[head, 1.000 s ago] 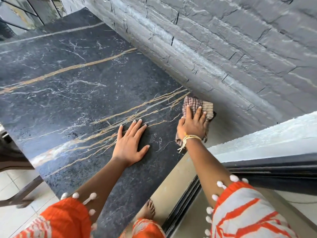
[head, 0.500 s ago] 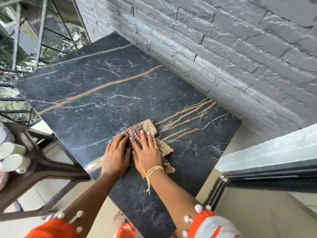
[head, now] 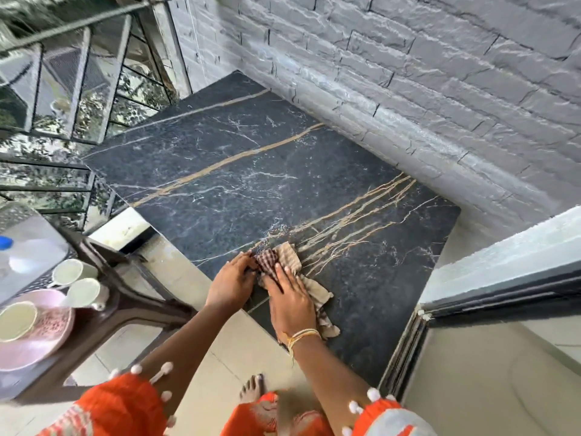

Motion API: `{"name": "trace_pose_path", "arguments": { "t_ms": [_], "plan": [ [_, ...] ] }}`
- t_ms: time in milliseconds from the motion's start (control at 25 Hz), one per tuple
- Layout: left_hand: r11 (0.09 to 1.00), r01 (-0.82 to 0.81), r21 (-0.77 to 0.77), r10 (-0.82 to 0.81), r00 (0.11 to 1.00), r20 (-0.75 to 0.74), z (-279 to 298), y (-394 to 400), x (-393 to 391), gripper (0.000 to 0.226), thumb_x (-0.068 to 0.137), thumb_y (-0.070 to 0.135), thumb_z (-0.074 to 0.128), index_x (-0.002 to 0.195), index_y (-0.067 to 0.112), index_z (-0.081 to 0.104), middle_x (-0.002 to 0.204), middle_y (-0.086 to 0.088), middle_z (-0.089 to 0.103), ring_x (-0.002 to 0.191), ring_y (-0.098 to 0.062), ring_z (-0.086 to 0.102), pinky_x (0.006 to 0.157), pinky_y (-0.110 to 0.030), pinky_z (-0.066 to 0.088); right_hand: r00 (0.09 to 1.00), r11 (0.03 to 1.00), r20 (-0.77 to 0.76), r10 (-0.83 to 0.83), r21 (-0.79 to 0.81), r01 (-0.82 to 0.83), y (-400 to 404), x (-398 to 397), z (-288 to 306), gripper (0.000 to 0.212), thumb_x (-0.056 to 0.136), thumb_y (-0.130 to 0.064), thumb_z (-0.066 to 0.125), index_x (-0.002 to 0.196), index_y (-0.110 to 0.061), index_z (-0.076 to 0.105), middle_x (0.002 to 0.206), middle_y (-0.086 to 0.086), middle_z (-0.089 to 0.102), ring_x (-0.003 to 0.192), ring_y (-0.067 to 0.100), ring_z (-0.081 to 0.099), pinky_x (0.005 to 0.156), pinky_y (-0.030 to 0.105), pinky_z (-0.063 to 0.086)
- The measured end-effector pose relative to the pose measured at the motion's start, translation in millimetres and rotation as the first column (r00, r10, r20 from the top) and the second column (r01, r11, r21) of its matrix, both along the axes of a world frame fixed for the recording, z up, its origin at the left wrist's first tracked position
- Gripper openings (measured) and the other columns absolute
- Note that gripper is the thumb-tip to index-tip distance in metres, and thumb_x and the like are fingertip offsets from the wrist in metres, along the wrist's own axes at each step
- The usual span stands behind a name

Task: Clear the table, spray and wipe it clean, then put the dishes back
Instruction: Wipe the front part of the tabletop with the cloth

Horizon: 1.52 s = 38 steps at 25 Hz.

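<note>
**Both hands on the cloth at the near edge of the table**

The table (head: 251,171) is a dark slab with white veins and tan streaks, set with its far side against a grey brick wall (head: 408,73). All positions below are given relative to this table.

The cloth (head: 290,258), part checked and part beige, lies crumpled on the tabletop at the near edge, close to the near corner. One end of it trails toward the person along that edge.

The right hand (head: 290,302) lies flat on the cloth, palm down, fingers extended and slightly spread, pressing rather than gripping. Yellow threads circle its wrist. The left hand (head: 232,283) sits just left of the right hand at the table's near edge; its fingertips are curled onto the checked end of the cloth and appear to pinch it. The two hands nearly touch.

A small patch of fine droplets shows on the tabletop just beyond the cloth.

To the left of the table, apart from it, stands a brown chair (head: 125,297). On its seat rest a pink plate (head: 47,338) with a pale bowl (head: 15,320) lying in it, two white cups (head: 77,280) beside the plate, and a clear bottle (head: 19,256) with a blue cap.

Behind the table's left side is a metal railing (head: 72,89). Below the near edge, a bare foot (head: 251,387) stands on the tiled floor (head: 201,341); orange sleeves (head: 125,404) with white bobbles cover both upper arms.
</note>
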<state>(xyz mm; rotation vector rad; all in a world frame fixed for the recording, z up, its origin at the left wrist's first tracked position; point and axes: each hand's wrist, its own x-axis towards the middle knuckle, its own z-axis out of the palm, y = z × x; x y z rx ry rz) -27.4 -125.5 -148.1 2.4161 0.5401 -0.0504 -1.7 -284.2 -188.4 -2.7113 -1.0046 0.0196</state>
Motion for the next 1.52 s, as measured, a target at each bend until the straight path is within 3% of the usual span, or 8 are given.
{"name": "trace_pose_path", "arguments": {
  "t_ms": [560, 720, 840, 920, 1080, 1280, 1400, 1520],
  "plan": [
    [0.892, -0.141, -0.429, 0.107, 0.989, -0.102, -12.1, -25.5, -88.8, 0.050, 0.076, -0.010, 0.056, 0.106, 0.030, 0.060, 0.117, -0.006, 0.066, 0.112, -0.026, 0.061, 0.099, -0.038, 0.048, 0.934, 0.943, -0.317, -0.164, 0.228, 0.242, -34.7, -95.5, 47.3, 0.032, 0.098, -0.022, 0.043, 0.126, -0.029, 0.058, 0.121, -0.001, 0.068, 0.105, 0.025, 0.063, 0.088, 0.036, 0.046],
    [0.734, -0.150, -0.663, 0.189, 0.982, -0.014, 11.0, -50.1, -128.0, 0.065, 0.084, -0.007, 0.064, 0.138, 0.023, 0.045, 0.124, -0.007, 0.056, 0.115, -0.024, 0.057, 0.096, -0.040, 0.050, 0.431, 0.519, -0.899, -0.072, 0.335, 0.786, -20.6, -102.6, 60.0, 0.033, 0.100, -0.014, 0.043, 0.129, -0.007, 0.057, 0.127, 0.012, 0.062, 0.122, 0.029, 0.055, 0.105, 0.039, 0.042],
    [0.542, -0.294, -0.788, 0.349, 0.931, -0.107, 32.1, -57.6, -152.8, 0.067, 0.093, 0.006, 0.057, 0.149, 0.027, 0.027, 0.115, -0.008, 0.058, 0.093, -0.023, 0.062, 0.074, -0.038, 0.057, 0.052, 0.251, -0.965, 0.256, 0.118, 0.961, -10.1, -118.1, 74.5, 0.040, 0.099, -0.030, 0.044, 0.121, -0.002, 0.063, 0.122, 0.020, 0.064, 0.116, 0.037, 0.059, 0.100, 0.048, 0.047],
    [0.394, -0.429, -0.813, 0.366, 0.885, -0.289, 39.2, -53.6, -174.8, 0.059, 0.092, 0.025, 0.062, 0.143, 0.009, 0.038, 0.105, -0.012, 0.063, 0.077, -0.024, 0.065, 0.062, -0.033, 0.056, -0.074, 0.277, -0.917, 0.392, 0.040, 0.960, -10.8, -135.5, 82.6, 0.050, 0.097, -0.041, 0.044, 0.123, -0.003, 0.063, 0.122, 0.022, 0.065, 0.107, 0.036, 0.064, 0.093, 0.046, 0.051],
    [0.107, -0.394, -0.913, 0.110, 0.917, -0.383, 48.4, -30.7, -199.5, 0.045, 0.090, 0.043, 0.058, 0.109, 0.003, 0.066, 0.095, -0.016, 0.072, 0.072, -0.023, 0.071, 0.065, -0.031, 0.059, -0.070, 0.423, -0.918, 0.391, 0.112, 0.899, 4.5, -156.8, 99.1, 0.030, 0.088, -0.019, 0.048, 0.097, 0.002, 0.068, 0.088, 0.020, 0.071, 0.085, 0.035, 0.066, 0.077, 0.038, 0.058],
    [0.180, -0.447, -0.876, 0.397, 0.848, -0.351, 38.5, 12.8, -204.7, 0.035, 0.090, 0.029, 0.062, 0.112, 0.002, 0.059, 0.090, -0.013, 0.069, 0.069, -0.021, 0.066, 0.058, -0.029, 0.055, -0.168, 0.457, -0.915, 0.366, 0.020, 0.889, 53.5, -177.0, 90.5, 0.043, 0.090, -0.022, 0.037, 0.109, 0.005, 0.064, 0.103, 0.024, 0.069, 0.097, 0.038, 0.067, 0.093, 0.047, 0.051],
    [0.197, -0.459, -0.866, 0.499, 0.807, -0.315, 26.5, 57.0, -227.0, 0.022, 0.089, 0.025, 0.064, 0.103, 0.008, 0.064, 0.093, -0.014, 0.070, 0.091, -0.034, 0.068, 0.085, -0.046, 0.056, -0.285, 0.530, -0.927, 0.246, -0.117, 0.840, 88.0, -194.6, 75.7, 0.040, 0.078, -0.023, 0.044, 0.101, 0.000, 0.068, 0.108, 0.024, 0.066, 0.108, 0.040, 0.062, 0.102, 0.051, 0.044],
    [0.245, -0.412, -0.878, 0.501, 0.829, -0.249, 22.5, 112.0, -250.5, 0.030, 0.091, 0.025, 0.063, 0.116, 0.009, 0.061, 0.108, -0.014, 0.068, 0.102, -0.036, 0.065, 0.093, -0.050, 0.052, -0.287, 0.622, -0.953, 0.096, -0.168, 0.765, 146.6, -216.3, 68.9, 0.041, 0.085, -0.027, 0.042, 0.074, -0.002, 0.071, 0.079, 0.017, 0.071, 0.076, 0.032, 0.071, 0.081, 0.037, 0.052]
  ]
}}
